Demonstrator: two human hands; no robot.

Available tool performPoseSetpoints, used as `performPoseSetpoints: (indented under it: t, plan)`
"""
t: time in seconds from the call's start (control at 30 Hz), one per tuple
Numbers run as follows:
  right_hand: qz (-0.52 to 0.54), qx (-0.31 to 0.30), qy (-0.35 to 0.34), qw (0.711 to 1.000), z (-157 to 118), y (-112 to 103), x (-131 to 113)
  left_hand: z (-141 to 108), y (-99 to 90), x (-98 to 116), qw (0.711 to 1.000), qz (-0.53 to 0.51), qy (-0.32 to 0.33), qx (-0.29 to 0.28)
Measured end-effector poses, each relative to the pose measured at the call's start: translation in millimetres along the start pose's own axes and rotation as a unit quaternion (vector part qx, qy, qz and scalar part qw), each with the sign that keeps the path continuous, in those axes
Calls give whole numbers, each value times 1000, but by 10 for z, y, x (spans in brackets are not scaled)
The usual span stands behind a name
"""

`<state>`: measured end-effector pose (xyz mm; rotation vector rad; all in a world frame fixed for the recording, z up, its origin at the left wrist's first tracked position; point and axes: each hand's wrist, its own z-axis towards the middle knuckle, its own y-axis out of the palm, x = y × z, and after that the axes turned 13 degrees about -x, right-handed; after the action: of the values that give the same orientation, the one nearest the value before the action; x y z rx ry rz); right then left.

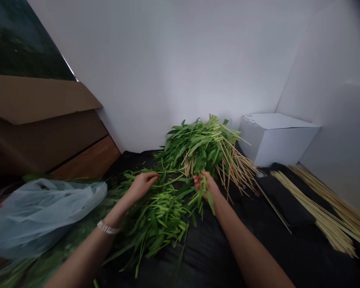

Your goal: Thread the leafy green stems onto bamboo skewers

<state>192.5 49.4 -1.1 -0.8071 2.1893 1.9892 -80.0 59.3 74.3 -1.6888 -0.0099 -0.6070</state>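
Loose green leafy stems (165, 212) lie in a pile on the black cloth (210, 248). Over the pile's upper left, my left hand (142, 185) is closed, its fingertips pinched at a green stem that runs to the right. My right hand (208, 185) has its fingers curled round a small bunch of green leaves (204, 194), whose tips hang below the palm. Just beyond both hands is a heap of leafy bundles (195, 140) with thin wooden sticks (237, 164) poking out to the right.
A translucent plastic bag (45, 212) and a cardboard box (42, 132) stand on the left. To the right are a white box (279, 138), a flat black object (285, 200) and long pale sticks (318, 216). A white wall (174, 64) rises behind.
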Motion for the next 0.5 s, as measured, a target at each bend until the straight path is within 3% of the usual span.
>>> performPoseSetpoints:
  t: [0.13,0.27,0.4,0.5]
  plan:
    - [-13,-9,0,1000,34,-25,27,217,117,-206,984,159,-66,-54]
    - [-49,-68,6,996,49,-48,49,218,298,-307,974,205,-84,-52]
    - [-77,-89,16,993,36,-44,86,196,241,-277,967,239,-91,-13]
    - [-83,-95,11,992,15,-27,103,176,78,-155,962,251,-95,59]
